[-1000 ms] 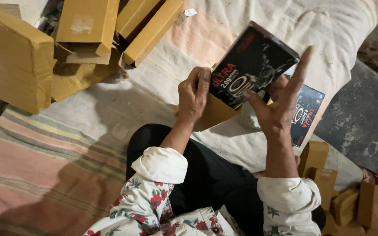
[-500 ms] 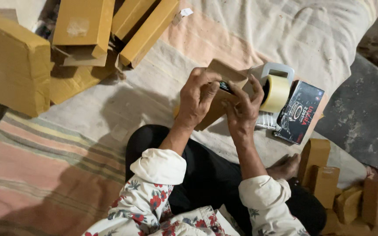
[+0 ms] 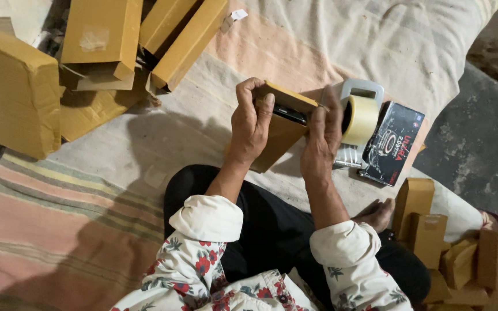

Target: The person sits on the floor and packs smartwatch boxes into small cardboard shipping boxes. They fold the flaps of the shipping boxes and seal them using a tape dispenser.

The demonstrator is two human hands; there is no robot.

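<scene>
Brown card is everywhere on this floor. At about nine o'clock from the hands lies a big taped parcel (image 3: 12, 86), its left end cut off by the frame. At eleven o'clock sits a heap of long cardboard boxes (image 3: 145, 34), their tops cut off at the upper edge, one flap hanging open. All of it rests on a pale striped cloth (image 3: 59, 219) spread over the ground.

In the middle, the left hand (image 3: 249, 124) is curled round the near end of a small cardboard box (image 3: 280, 118), thumb laid over its top edge. A black item (image 3: 289, 114) shows as a dark sliver at the box's open mouth; most of it is hidden inside. The right hand (image 3: 321, 138) is closed on the box's other side, fingers pressing at that opening; its fingertips are hard to make out behind the card.

Just at three o'clock of the right hand stands a tape dispenser (image 3: 361, 112), its lower part hidden by that hand. Beside it lies a black printed packet (image 3: 393, 144), partly over a ribbed clear packet. At five o'clock, past a bare foot (image 3: 376, 213), small brown boxes (image 3: 427, 230) are piled, running off the right edge.
</scene>
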